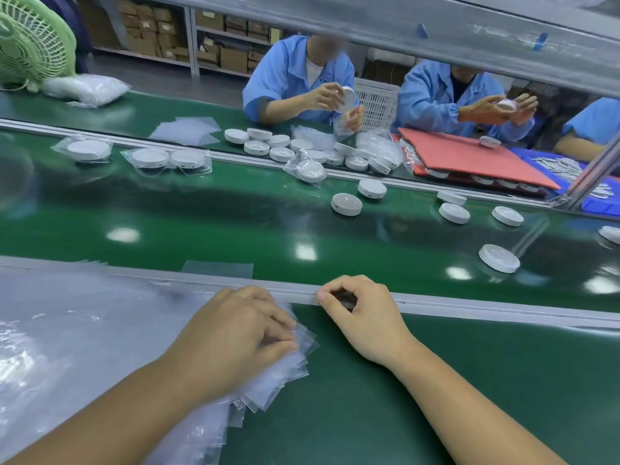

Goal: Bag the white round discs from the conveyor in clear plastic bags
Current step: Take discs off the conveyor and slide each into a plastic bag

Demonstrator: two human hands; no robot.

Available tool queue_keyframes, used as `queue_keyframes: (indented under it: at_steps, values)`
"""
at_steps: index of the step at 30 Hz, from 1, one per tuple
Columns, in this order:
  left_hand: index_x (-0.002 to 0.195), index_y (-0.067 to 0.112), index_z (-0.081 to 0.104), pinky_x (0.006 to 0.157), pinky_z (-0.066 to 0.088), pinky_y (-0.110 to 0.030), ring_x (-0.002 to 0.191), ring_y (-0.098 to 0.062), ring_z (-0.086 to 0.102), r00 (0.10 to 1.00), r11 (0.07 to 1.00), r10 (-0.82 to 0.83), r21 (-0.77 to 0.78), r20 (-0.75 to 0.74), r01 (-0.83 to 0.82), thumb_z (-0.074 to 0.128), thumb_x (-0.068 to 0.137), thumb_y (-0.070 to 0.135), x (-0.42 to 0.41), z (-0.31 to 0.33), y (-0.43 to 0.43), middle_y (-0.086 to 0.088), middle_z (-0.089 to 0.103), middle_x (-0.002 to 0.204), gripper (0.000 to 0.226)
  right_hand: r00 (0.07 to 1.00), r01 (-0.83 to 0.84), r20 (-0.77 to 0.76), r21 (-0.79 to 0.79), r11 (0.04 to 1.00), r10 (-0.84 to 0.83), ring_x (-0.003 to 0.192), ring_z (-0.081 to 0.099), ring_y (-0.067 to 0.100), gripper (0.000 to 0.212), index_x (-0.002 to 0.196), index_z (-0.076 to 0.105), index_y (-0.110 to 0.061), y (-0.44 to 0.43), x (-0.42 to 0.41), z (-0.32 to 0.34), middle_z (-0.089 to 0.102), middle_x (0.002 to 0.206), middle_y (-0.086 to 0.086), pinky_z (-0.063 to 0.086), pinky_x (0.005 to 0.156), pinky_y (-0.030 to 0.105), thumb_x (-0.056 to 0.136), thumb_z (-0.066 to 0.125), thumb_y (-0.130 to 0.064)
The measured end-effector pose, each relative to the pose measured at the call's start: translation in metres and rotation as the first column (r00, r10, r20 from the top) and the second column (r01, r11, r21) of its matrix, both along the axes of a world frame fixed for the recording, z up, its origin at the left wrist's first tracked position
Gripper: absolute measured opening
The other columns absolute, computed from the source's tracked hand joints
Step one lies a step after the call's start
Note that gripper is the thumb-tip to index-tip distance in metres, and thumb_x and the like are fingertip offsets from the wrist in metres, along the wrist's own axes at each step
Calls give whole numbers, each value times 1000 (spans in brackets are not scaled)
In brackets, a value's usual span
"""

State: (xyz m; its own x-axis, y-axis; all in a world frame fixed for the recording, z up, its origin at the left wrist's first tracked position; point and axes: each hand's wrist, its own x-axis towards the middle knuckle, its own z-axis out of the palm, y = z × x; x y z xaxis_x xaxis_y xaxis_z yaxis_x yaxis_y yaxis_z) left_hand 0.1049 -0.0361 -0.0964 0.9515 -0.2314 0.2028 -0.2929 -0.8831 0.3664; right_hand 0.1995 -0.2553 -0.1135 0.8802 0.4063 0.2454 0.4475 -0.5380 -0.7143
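My left hand rests on a fanned stack of clear plastic bags on the near green ledge, its fingertips pinching at the top bags. My right hand sits beside it at the grey rail, fingers curled, nothing visible in it. Loose white round discs lie on the green conveyor belt: the nearest disc at the right, another disc mid-belt, more behind. Bagged discs ride at the belt's far left.
A large clear plastic sheet covers the ledge to my left. Across the belt, two people in blue coats handle discs beside a pile of discs, a red mat and a white basket. A green fan stands far left.
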Motion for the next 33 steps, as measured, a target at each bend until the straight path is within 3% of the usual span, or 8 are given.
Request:
queue_keyframes:
  at_steps: [5,13,16,18,21,25,29,33]
  values:
    - [84,45,77,84,47,-27,99,7,53,995,996,-16,91,101,7,54,87,52,-5,4,-7,40,65,94,24,1000,-2,10,-6,1000,2,97,62,-4,13,92,69,-53,-1,0,0,60,101,-42,43,81,3,94,69,-40]
    - [83,41,72,91,50,-27,102,8,55,979,976,145,-182,140,-119,60,89,49,-6,9,-5,36,65,96,16,1000,-1,27,-18,1000,2,97,62,-3,13,85,71,-50,-1,1,-1,61,100,-41,44,81,4,94,69,-40]
    - [94,43,66,120,21,-50,140,-19,35,963,965,260,7,63,-261,48,93,59,-4,11,-3,27,56,134,24,1000,-5,17,-11,1000,5,99,63,-2,11,94,69,-51,-1,2,-1,61,102,-39,45,82,4,94,68,-41]
    - [122,49,52,119,-3,-62,151,-40,4,916,909,382,230,-125,-348,35,94,69,-3,10,3,10,24,162,38,1000,-7,12,-3,1000,7,100,63,-2,12,96,68,-52,-1,2,-1,61,102,-40,44,82,4,94,68,-41]
    - [140,52,31,119,12,-56,150,-30,18,906,922,356,244,-230,-300,25,94,72,-4,8,8,12,21,164,50,1000,-14,15,-7,1000,14,100,63,-2,12,96,68,-52,0,2,-2,62,101,-41,45,83,6,94,69,-40]
    - [133,53,46,117,20,-51,129,-9,49,930,891,359,329,-84,-314,31,91,74,-7,14,3,29,53,138,49,1000,-5,28,-21,1000,6,101,62,-3,9,88,72,-47,-1,3,-4,63,98,-40,45,83,8,94,68,-41]
    - [129,55,52,118,15,-48,133,-9,37,943,883,332,358,-16,-305,29,90,76,-6,16,3,30,52,134,50,1000,-5,27,-25,1000,6,100,62,-3,12,86,72,-49,-1,2,-3,63,98,-41,44,83,7,94,69,-40]
    - [108,54,66,103,33,-28,118,3,37,993,989,118,95,-14,-116,44,85,77,-1,18,7,36,54,115,40,999,5,34,-26,1000,-4,99,63,-2,13,85,72,-48,0,2,-5,62,99,-42,47,85,10,94,70,-39]
